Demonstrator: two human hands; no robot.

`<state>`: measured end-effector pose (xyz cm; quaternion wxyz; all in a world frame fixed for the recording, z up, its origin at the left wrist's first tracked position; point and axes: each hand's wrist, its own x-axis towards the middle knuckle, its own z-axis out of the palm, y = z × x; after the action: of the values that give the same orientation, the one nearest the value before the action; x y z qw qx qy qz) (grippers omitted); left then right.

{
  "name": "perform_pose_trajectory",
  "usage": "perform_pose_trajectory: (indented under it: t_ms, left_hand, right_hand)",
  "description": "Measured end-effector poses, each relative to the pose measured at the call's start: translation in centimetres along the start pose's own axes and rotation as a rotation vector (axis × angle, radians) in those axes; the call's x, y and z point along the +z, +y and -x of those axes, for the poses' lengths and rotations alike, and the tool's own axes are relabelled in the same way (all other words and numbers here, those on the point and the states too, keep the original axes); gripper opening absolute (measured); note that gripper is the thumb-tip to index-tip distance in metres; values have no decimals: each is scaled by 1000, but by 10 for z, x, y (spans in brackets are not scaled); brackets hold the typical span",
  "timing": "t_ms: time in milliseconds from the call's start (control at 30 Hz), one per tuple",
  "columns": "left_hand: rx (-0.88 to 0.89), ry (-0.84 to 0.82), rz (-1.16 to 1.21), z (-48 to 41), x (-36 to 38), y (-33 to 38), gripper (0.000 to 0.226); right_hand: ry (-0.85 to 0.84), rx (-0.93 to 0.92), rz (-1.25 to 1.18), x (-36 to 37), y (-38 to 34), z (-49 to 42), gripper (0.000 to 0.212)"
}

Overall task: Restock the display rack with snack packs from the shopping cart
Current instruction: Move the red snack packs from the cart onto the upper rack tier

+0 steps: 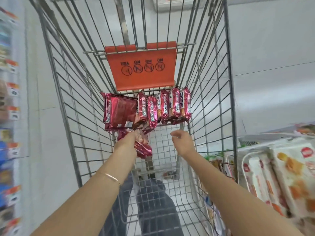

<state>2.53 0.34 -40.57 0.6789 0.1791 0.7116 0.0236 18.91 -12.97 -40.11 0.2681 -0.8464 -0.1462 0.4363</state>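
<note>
Both my arms reach down into a wire shopping cart. Several shiny red snack packs stand on edge in a row at the far end of the cart, and a wide red pack lies to their left. My left hand is closed around a red snack pack that hangs below my wrist. My right hand hovers with its fingers apart just below the standing row and holds nothing.
An orange child-seat flap with printed symbols hangs above the packs. White and orange snack packs fill a display rack on the right of the cart. Blurred shelves with price tags run along the left. My legs show through the cart floor.
</note>
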Motion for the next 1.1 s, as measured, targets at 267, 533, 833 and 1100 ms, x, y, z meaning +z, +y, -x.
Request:
perform_pose_trajectory:
  t_ms: [267,533,833,1100]
  left_hand:
    - [118,-143,-11,105,-1,35,35]
    - [345,-56,212,100,-20,66,59]
    - [448,77,256,86,-15,75,19]
    - [409,73,163,79,-5,75,15]
  right_hand:
    - [3,83,-318,-2,-18,-6,18]
    - [248,-82,20,-16,-24,-8,35]
    - [188,205,-56,8,-52,-71,50]
    - [276,-20,176,-14,-55,-62,26]
